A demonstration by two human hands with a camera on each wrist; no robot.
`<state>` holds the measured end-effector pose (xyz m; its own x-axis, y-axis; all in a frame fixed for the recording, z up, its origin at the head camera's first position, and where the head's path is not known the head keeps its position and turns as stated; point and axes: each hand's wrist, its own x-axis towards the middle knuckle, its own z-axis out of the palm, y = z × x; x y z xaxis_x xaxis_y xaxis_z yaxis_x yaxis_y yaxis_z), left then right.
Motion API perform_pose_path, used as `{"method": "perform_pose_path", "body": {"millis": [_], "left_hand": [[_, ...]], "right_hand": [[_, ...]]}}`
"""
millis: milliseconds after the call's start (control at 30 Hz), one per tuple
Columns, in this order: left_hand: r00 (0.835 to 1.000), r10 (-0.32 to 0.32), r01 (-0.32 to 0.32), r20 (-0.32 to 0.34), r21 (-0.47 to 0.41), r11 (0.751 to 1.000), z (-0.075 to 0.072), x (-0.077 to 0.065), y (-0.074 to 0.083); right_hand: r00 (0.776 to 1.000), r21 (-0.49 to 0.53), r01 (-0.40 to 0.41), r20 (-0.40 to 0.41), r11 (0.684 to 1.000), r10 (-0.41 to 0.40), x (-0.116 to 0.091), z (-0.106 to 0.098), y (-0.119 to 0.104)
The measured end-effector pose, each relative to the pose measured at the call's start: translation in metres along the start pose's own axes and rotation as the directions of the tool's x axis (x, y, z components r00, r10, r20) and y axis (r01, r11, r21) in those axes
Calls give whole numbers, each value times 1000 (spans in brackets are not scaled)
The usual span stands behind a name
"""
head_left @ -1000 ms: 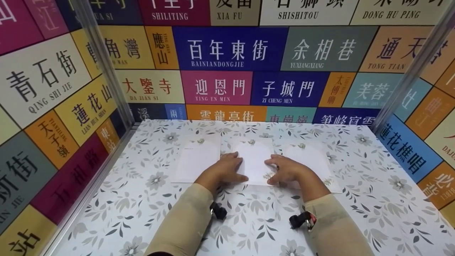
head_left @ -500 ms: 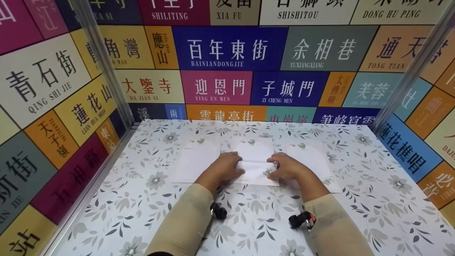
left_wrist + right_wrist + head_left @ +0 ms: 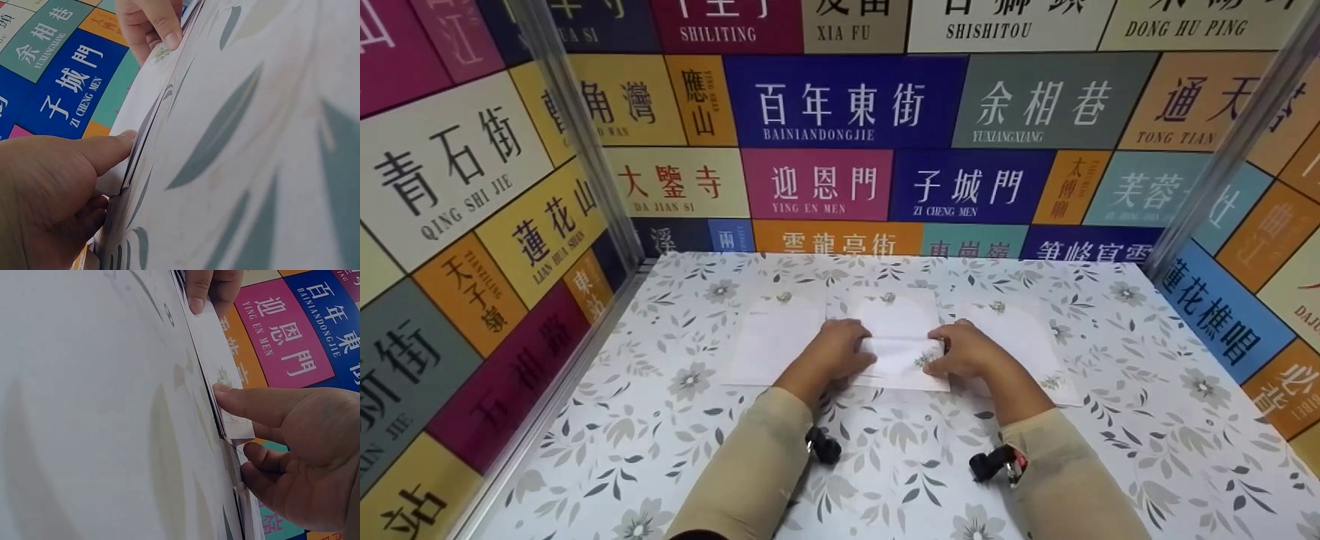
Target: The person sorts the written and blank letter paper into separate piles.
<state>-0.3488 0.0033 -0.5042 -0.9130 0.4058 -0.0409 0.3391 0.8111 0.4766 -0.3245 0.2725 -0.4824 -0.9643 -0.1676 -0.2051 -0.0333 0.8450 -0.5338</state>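
Observation:
Three sheets of white letter paper with printed flower sprigs lie side by side. My left hand [image 3: 840,354] grips the left side of the middle letter paper [image 3: 898,354], and my right hand [image 3: 971,352] grips its right side. The paper bends up between them, with a crosswise ridge near its middle. In the left wrist view the left thumb [image 3: 109,151] presses on the paper near its edge. The right wrist view has the right thumb [image 3: 247,402] beside a printed sprig, the other fingers curled beneath. Parts of both side edges are hidden by the hands.
The left letter paper [image 3: 772,341] and right letter paper [image 3: 1012,330] lie flat beside the hands. A leaf-patterned cover [image 3: 885,465] spans the table. Panels with street names [image 3: 847,101] enclose the back and sides, with metal posts [image 3: 585,142] at the corners.
Both thumbs have moved away from me, toward the fingers. The middle paper, flat a second ago, now bends up into a ridge. Little differs over the last half second.

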Motion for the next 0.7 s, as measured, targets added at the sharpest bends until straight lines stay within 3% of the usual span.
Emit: {"method": "perform_pose_path", "body": {"millis": [300,433,567,700], "left_hand": [[1000,-8,8,-23,1,1000,1,1,3],[998,-8,7,-70,-12,1000,1,-1,5],[991,-88,77,-96,-113,991,0,-3,10],[972,-208,176,-112,-247,953,-3,-4,16]], "right_hand": [[1000,9,1,11,1000,-1,-1,0,0],[1000,10,11,-4,1000,-11,-2,-1,0],[1000,16,7,-18,1000,-7,-1,-1,0],[1000,34,-8,-16,999,9,0,-2,1]]}}
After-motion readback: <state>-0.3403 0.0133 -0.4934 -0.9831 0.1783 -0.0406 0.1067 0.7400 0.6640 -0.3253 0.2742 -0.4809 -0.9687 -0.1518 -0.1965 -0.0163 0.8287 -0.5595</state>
